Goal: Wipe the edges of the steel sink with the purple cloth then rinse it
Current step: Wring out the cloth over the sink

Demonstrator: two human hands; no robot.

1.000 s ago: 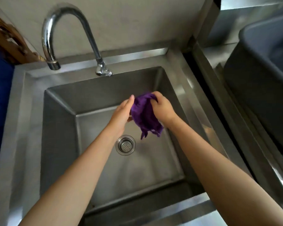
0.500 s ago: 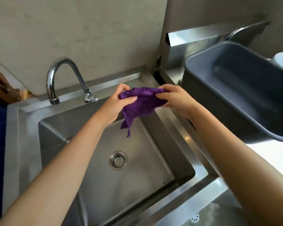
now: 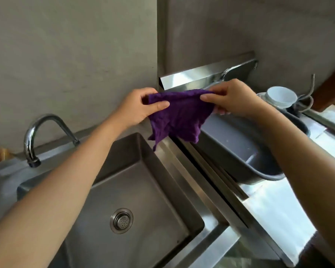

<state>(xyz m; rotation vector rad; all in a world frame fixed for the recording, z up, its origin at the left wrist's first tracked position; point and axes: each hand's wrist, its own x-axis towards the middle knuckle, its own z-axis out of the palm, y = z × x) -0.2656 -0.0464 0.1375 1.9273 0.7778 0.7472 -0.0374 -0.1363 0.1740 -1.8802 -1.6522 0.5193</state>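
At the left of the frame, a curved chrome faucet point(image 3: 29, 140) arches over the back rim of a square stainless-steel sink point(image 3: 184, 182). The sink's round perforated drain strainer point(image 3: 121, 220) sits at lower centre. In mid-frame, above the sink's far right corner, a person's left hand point(image 3: 141, 108) pinches one top corner of a crumpled purple cloth point(image 3: 179, 115) between thumb and curled fingers. The right hand point(image 3: 234, 99) pinches the other top corner the same way. The cloth hangs spread in the air between the two hands, its lower edge dangling above the sink's right rim. To the right, a dark grey plastic tub point(image 3: 240, 151) rests on the shiny steel counter point(image 3: 278, 209), with stacked white bowls point(image 3: 280, 96) beyond it in the upper right.
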